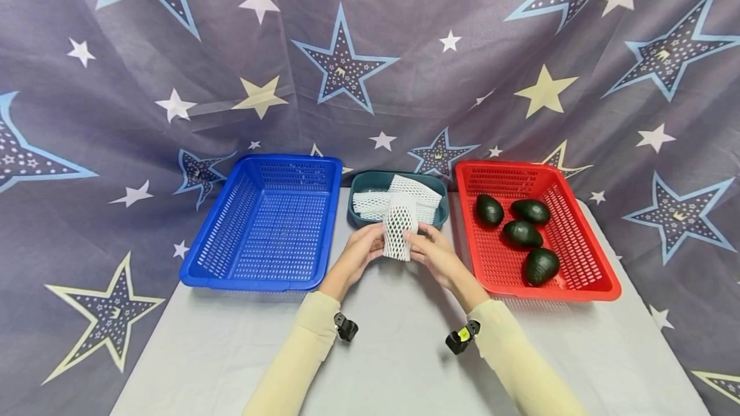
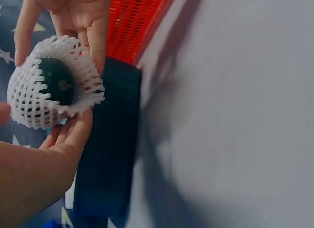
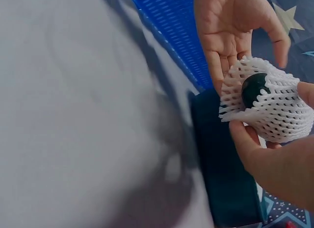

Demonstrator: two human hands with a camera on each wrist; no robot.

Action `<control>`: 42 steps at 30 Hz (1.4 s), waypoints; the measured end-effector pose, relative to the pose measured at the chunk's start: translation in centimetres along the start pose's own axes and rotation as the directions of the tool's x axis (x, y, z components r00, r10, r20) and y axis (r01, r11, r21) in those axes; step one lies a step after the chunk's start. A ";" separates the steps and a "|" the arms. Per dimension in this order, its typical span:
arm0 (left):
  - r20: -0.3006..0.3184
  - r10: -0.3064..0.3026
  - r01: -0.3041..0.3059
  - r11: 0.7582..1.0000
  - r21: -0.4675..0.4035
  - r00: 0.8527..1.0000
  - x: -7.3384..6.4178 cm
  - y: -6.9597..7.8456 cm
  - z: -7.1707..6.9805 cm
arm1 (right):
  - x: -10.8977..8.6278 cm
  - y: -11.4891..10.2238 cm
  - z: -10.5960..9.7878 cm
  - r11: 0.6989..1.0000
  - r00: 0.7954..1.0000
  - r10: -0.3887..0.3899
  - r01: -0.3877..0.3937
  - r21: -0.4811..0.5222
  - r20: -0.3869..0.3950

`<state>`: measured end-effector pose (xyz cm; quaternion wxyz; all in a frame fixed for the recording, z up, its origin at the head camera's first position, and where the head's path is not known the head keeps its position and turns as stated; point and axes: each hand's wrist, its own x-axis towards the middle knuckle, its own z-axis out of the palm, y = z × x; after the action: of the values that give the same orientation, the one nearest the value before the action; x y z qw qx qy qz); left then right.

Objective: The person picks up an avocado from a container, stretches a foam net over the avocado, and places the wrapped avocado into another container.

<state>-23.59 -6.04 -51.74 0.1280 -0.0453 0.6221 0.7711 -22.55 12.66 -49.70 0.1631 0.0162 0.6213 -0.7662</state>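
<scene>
Between my two hands is an avocado [image 2: 59,82] inside a white foam net sleeve [image 1: 397,231], held up over the front edge of a dark green bin [image 1: 354,201]. My left hand [image 1: 361,250] holds the sleeve from the left, its fingers under the netting in the left wrist view. From the other side my right hand [image 1: 436,255] grips it, thumb on the netting. The dark end of the fruit shows through the sleeve's open mouth, which faces me; the rest is covered. More foam net sleeves [image 1: 370,204] lie in the green bin.
A blue basket [image 1: 277,236] with no contents visible stands left of the bin. To the right, a red basket [image 1: 578,255] holds several avocados [image 1: 522,234]. All stand on a pale cloth-covered table [image 1: 393,352], with a star-patterned curtain [image 1: 358,133] behind.
</scene>
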 end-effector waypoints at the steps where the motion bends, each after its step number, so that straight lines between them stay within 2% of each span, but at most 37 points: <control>1: 0.014 0.002 -0.002 1.000 -0.002 1.000 -0.1 0.1 0.0 | 0.0 -0.1 0.0 1.000 1.000 -0.001 0.001 0.009 0.000; 5: 0.039 0.008 -0.008 1.000 -0.008 0.999 -0.3 0.4 0.3 | -0.1 -0.1 0.1 1.000 1.000 -0.016 0.016 0.012 -0.009; 12: 0.037 0.029 -0.029 1.000 -0.009 0.999 -0.4 0.4 0.4 | 0.0 0.0 0.3 0.999 0.999 -0.044 0.044 0.005 -0.011; 17: 0.033 0.016 -0.016 1.000 -0.003 0.999 -0.4 0.6 0.4 | -0.1 -0.2 0.2 0.999 0.999 -0.046 0.046 0.010 -0.002; 26: 0.056 0.030 -0.033 0.999 0.042 0.998 -0.3 1.8 0.2 | -0.5 -0.7 -0.1 0.995 0.998 -0.053 0.055 -0.082 0.023; 31: 0.036 0.006 -0.008 0.998 0.059 0.999 -0.3 2.2 -0.1 | -0.6 -0.9 -0.2 0.993 0.999 -0.048 0.050 -0.105 0.026; 37: 0.035 -0.021 0.019 0.999 0.048 0.999 -0.2 2.3 0.0 | -0.7 -1.0 -0.3 0.994 0.998 -0.056 0.059 -0.090 0.026; 42: 0.042 0.016 -0.017 0.999 0.044 0.999 -0.1 2.2 0.1 | -0.6 -0.9 -0.1 0.998 0.998 -0.048 0.050 -0.048 0.030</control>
<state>-24.03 -6.41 -49.64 0.1354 -0.0215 0.6364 0.7590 -22.23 13.05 -48.74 0.1536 -0.0142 0.6376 -0.7547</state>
